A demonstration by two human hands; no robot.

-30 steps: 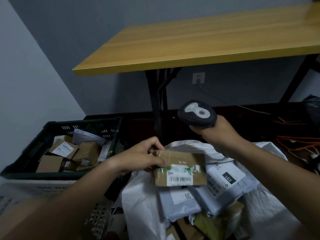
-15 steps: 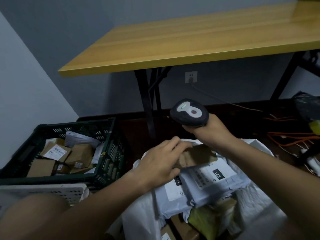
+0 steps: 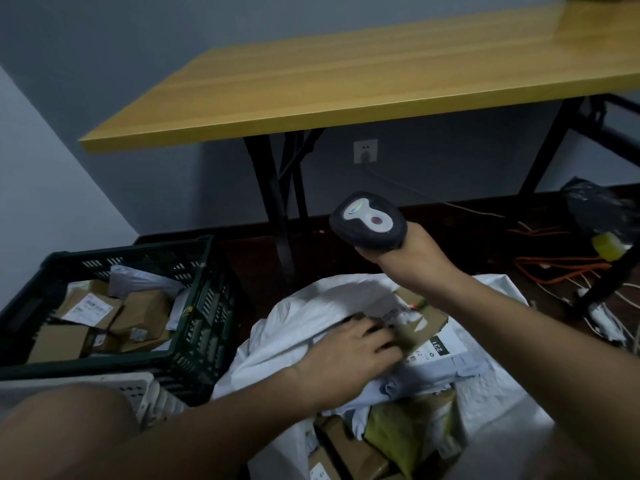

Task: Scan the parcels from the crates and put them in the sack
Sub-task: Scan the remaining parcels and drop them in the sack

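Observation:
My left hand (image 3: 349,355) reaches into the open white sack (image 3: 311,306), its fingers stretched flat over the near end of a brown cardboard parcel (image 3: 420,318). That parcel lies on a grey mailer bag with a "231" label (image 3: 446,355), among other parcels in the sack. My right hand (image 3: 410,263) grips a dark handheld scanner (image 3: 369,221) above the sack's far side; its head points away from me. At the left, a dark green crate (image 3: 204,306) holds several cardboard boxes (image 3: 145,308) and a white mailer.
A white perforated crate (image 3: 133,388) sits under the green one, by my knee. A yellow wooden table (image 3: 346,81) on black legs stands behind. Orange and white cables (image 3: 554,268), a black bag (image 3: 595,209) and a yellow tape roll (image 3: 606,245) lie at right.
My left hand has carried the brown parcel from in front of the scanner down into the sack and laid it on the grey mailer. The scanner hand has stayed roughly in place.

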